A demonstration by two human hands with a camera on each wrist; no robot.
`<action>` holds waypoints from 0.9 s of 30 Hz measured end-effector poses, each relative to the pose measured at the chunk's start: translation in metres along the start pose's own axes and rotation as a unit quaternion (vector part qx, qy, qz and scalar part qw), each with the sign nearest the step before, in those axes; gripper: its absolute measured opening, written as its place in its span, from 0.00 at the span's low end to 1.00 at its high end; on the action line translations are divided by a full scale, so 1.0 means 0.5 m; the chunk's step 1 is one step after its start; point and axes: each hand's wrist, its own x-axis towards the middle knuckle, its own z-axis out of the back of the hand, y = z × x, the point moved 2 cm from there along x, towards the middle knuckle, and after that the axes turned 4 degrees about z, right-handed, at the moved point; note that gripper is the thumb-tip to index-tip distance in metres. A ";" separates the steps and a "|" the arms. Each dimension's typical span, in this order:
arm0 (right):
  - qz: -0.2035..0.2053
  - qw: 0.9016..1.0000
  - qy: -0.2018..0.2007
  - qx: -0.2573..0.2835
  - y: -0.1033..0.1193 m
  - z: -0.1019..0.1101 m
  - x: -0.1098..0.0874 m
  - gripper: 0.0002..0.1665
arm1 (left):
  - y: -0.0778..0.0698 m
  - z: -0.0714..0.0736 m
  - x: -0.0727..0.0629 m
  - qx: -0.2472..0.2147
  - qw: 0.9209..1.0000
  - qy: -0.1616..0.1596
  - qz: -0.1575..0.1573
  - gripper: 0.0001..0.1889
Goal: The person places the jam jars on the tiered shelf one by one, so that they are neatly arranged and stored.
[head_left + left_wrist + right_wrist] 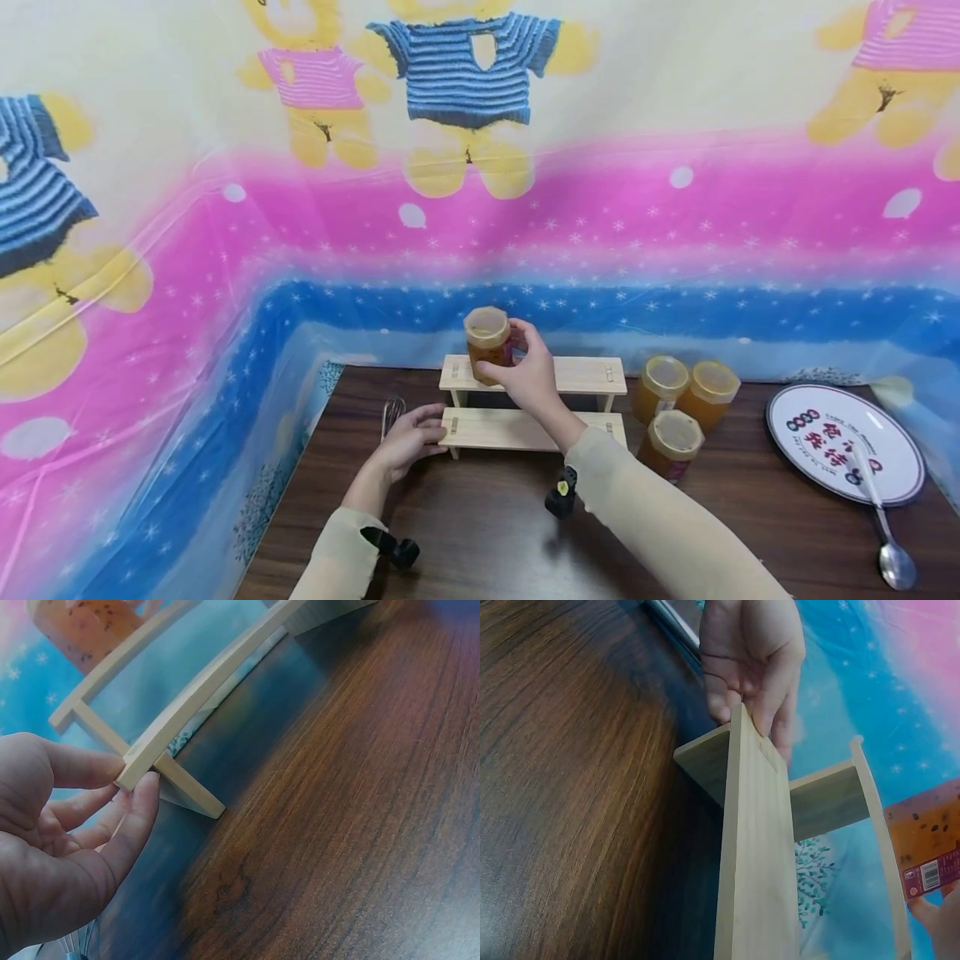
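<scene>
A two-step wooden rack stands near the back of the table. My left hand pinches the left end of its lower step, thumb above and fingers below, as the left wrist view shows. In my right hand is a jar with a translucent lid and amber filling with dark specks. The jar is upright at the left end of the upper step; whether its base touches the wood I cannot tell. A red label with a barcode shows in the right wrist view.
Right of the rack stand three more jars with amber contents. Farther right lies a white plate with a dark rim, a spoon leaning over its edge. A wire whisk lies behind my left hand. Printed cloth hangs behind the table.
</scene>
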 end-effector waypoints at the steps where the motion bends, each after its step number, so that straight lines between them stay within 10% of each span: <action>1: -0.002 1.000 0.001 0.000 0.001 0.000 -0.001 0.44 | 0.001 0.000 0.000 -0.001 1.000 0.001 -0.002 0.31; 27: -0.017 0.998 0.047 0.039 0.000 0.045 -0.001 0.67 | 0.005 0.000 0.002 0.000 1.000 -0.004 -0.003 0.30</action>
